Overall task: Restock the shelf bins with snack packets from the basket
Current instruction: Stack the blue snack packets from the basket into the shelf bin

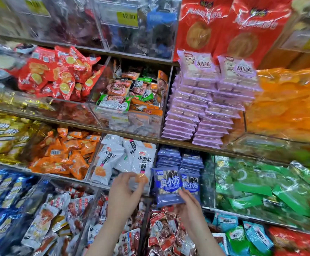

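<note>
Head view: left hand [124, 194] has its fingers curled, pinching the lower edge of a white packet [141, 163] at the front of its shelf bin [95, 179]. Right hand [189, 206] grips two blue packets [169, 183] from below, upright, just before the blue stack [169, 157] in the next bin.

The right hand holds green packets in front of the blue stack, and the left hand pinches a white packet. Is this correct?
Not quite. The head view shows the right hand holds blue packets, not green ones. They are in front of the blue stack, and the left hand pinches a white packet.
</note>
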Action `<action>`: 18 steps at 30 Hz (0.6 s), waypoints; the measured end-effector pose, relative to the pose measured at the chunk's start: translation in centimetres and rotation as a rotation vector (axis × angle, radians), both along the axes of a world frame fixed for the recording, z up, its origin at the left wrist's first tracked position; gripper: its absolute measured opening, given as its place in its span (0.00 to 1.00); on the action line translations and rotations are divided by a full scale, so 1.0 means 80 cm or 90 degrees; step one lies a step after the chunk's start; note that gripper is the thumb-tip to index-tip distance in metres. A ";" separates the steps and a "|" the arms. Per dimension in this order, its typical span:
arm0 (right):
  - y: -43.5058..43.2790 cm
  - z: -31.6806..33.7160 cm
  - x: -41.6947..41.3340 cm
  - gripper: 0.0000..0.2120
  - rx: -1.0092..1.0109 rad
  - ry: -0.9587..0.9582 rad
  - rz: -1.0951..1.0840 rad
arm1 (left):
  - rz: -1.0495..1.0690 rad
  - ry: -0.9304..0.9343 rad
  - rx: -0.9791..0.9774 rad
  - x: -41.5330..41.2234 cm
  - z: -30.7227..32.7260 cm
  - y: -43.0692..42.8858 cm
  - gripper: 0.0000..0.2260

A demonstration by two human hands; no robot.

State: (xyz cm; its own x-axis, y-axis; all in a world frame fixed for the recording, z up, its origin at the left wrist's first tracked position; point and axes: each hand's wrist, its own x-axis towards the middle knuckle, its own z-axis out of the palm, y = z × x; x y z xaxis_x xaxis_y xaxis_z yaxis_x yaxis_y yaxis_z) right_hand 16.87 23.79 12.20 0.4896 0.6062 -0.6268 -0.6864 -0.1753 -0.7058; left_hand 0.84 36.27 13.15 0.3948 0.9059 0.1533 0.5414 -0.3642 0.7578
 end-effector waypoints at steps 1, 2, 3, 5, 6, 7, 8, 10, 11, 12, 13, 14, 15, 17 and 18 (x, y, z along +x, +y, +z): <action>0.001 -0.003 0.009 0.12 -0.001 0.001 -0.022 | 0.000 0.052 0.061 -0.008 -0.009 0.007 0.14; 0.003 -0.006 0.019 0.11 0.000 -0.004 -0.044 | -0.014 0.102 0.111 -0.015 -0.019 0.012 0.19; 0.007 -0.008 0.029 0.08 0.007 -0.010 -0.065 | -0.033 0.156 0.147 -0.021 -0.030 0.013 0.23; 0.022 -0.011 0.049 0.04 0.012 -0.017 -0.111 | -0.059 0.255 0.172 -0.028 -0.049 0.009 0.28; 0.033 -0.011 0.059 0.03 0.015 -0.012 -0.139 | -0.061 0.281 0.169 -0.030 -0.055 0.007 0.28; 0.045 -0.011 0.069 0.03 0.019 -0.001 -0.166 | -0.060 0.294 0.162 -0.031 -0.059 0.007 0.28; 0.056 -0.010 0.079 0.03 0.017 0.017 -0.194 | -0.059 0.302 0.157 -0.030 -0.060 0.007 0.28; 0.074 -0.008 0.097 0.04 0.006 0.078 -0.257 | -0.055 0.312 0.157 -0.029 -0.057 0.008 0.28; 0.080 -0.008 0.103 0.04 0.019 0.117 -0.286 | -0.054 0.318 0.158 -0.029 -0.056 0.008 0.28; 0.084 -0.006 0.108 0.04 0.055 0.158 -0.314 | -0.056 0.322 0.158 -0.029 -0.055 0.008 0.28; 0.087 -0.004 0.110 0.05 0.103 0.198 -0.338 | -0.060 0.325 0.155 -0.030 -0.054 0.007 0.28; 0.089 -0.002 0.111 0.06 0.145 0.229 -0.368 | -0.061 0.327 0.150 -0.030 -0.053 0.006 0.29; 0.088 0.001 0.113 0.07 0.174 0.250 -0.402 | -0.061 0.328 0.148 -0.030 -0.052 0.006 0.29; 0.084 0.002 0.114 0.16 0.195 0.272 -0.450 | -0.063 0.333 0.145 -0.030 -0.052 0.006 0.29; 0.082 0.002 0.113 0.18 0.190 0.263 -0.446 | -0.065 0.334 0.141 -0.030 -0.052 0.006 0.29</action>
State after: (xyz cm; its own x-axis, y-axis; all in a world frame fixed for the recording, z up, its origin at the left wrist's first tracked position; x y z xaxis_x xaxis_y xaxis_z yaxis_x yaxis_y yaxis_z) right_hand 25.89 30.32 12.34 0.5794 0.4177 -0.6999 -0.7789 0.5364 -0.3248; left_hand -1.54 36.78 9.01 0.5529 0.8277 0.0958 0.7778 -0.5539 0.2970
